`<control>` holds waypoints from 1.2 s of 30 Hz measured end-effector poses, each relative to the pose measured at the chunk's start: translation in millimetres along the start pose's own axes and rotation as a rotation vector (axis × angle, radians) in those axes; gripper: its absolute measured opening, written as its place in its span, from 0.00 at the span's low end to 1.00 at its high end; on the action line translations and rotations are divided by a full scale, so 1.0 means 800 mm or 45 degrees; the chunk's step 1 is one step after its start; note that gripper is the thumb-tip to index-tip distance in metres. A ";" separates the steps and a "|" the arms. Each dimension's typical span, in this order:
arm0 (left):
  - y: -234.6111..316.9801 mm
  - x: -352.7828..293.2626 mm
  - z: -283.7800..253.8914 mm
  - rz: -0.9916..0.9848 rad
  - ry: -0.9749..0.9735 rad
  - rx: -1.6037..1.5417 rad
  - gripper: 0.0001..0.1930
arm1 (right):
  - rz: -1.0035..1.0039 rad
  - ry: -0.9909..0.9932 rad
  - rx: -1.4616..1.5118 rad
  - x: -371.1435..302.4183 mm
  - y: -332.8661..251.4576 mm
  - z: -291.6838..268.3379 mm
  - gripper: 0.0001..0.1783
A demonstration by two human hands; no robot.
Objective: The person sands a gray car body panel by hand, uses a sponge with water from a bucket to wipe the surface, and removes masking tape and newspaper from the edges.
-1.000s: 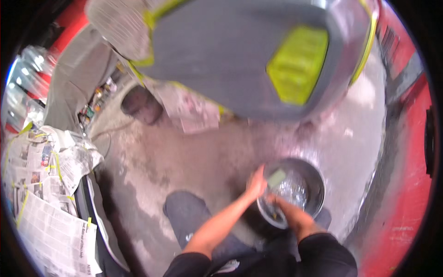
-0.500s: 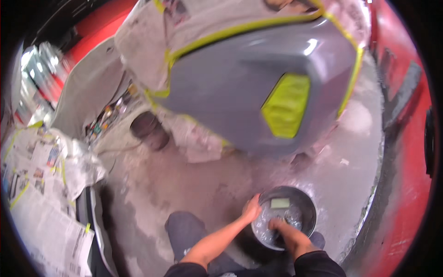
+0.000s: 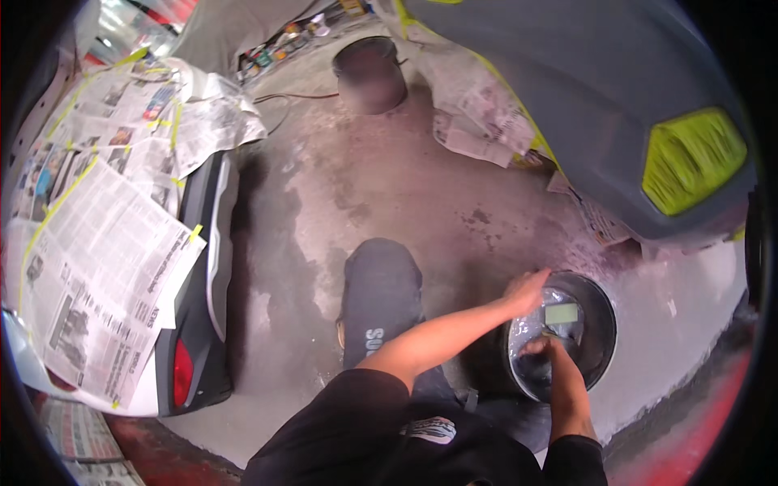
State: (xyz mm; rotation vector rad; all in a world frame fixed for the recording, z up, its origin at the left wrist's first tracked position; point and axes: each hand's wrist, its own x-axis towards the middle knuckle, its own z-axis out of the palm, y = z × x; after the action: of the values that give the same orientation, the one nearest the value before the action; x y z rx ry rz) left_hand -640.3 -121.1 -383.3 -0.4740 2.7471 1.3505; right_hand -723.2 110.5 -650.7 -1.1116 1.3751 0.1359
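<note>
A dark round bucket (image 3: 601, 336) with water in it stands on the floor in front of me to the right. My left hand (image 3: 528, 293) holds its rim at the far left side, fingers curled over the edge. Inside the bucket, low over the water, is my right hand (image 3: 538, 346). Its fingers look bent together; whatever they may hold is hidden. A pale green rectangular block (image 3: 561, 314) lies in the bucket just beyond the right hand, touched by neither hand.
At the left lies a car bumper (image 3: 185, 356) masked with newspaper (image 3: 105, 267). A grey panel (image 3: 583, 89) with a yellow-green taped patch (image 3: 695, 160) overhangs the far right. Another dark bucket (image 3: 369, 74) stands far off, near a hose (image 3: 296, 96) and several small containers (image 3: 284, 49).
My view has swung left and down, so the bucket shows farther right and the panel slides to the upper right. The left hand stays on the rim; the right stays inside the bucket.
</note>
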 end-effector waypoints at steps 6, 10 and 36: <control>-0.124 0.033 0.031 0.293 0.397 0.215 0.27 | -0.779 0.386 1.021 -0.014 -0.098 -0.065 0.15; -0.065 0.022 0.011 0.181 0.236 -0.038 0.31 | -0.157 0.387 1.296 -0.068 -0.077 -0.058 0.14; -0.015 0.018 -0.004 0.057 0.060 -0.048 0.30 | 0.507 0.883 -0.439 -0.158 -0.075 -0.075 0.14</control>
State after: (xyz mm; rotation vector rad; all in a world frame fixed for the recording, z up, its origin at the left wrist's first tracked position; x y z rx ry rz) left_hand -650.1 -134.1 -393.1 -0.4553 2.7902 1.4214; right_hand -760.1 102.4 -503.0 -1.2074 2.2564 0.3029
